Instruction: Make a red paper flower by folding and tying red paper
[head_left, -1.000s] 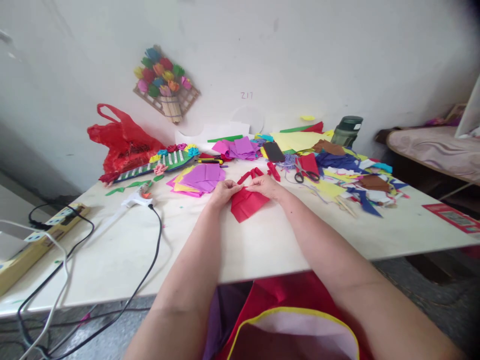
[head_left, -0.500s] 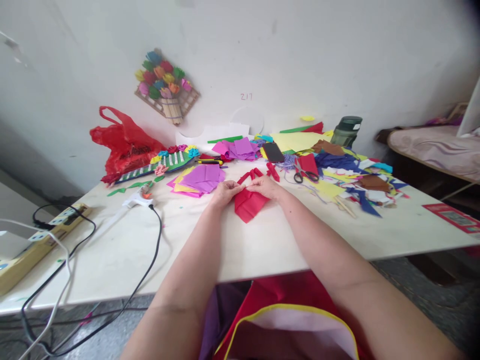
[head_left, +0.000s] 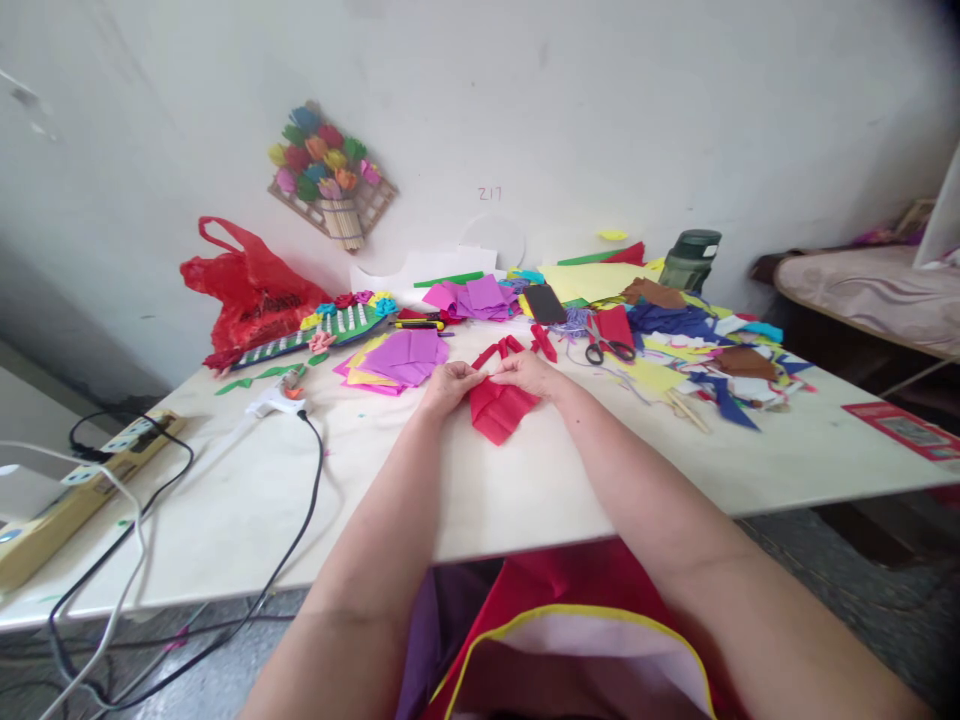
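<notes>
Pinching the folded red paper [head_left: 498, 412] along its far edge with both hands: left grip [head_left: 448, 383] closed on the left end, right grip [head_left: 529, 372] closed on the right end. The paper lies flat on the table [head_left: 525, 480], dead ahead of me, mid-depth, with one corner pointing back at me

Hard to see:
- my fingers cover the far edge of the paper, so I can't tell how the fold runs there
- my forearms block the near middle of the table
- the red cloth with yellow trim [head_left: 570, 640] on my lap is cut off at the bottom
- power strip [head_left: 82, 478] runs off the left edge, bed [head_left: 877, 290] off the right
- scrap pile [head_left: 712, 350] is too jumbled to separate into pieces

Around:
- red strips [head_left: 502, 348] just behind both grips
- purple paper stack [head_left: 405, 355] near the left grip, further back
- scissors [head_left: 604, 347] back-right, phone [head_left: 546, 303] beyond them, green bottle [head_left: 691, 260] by the wall
- glue gun [head_left: 274, 400] well to the left, its black cable [head_left: 300, 510] trailing off the near edge
- red plastic bag [head_left: 251, 290] against the wall, back-left
</notes>
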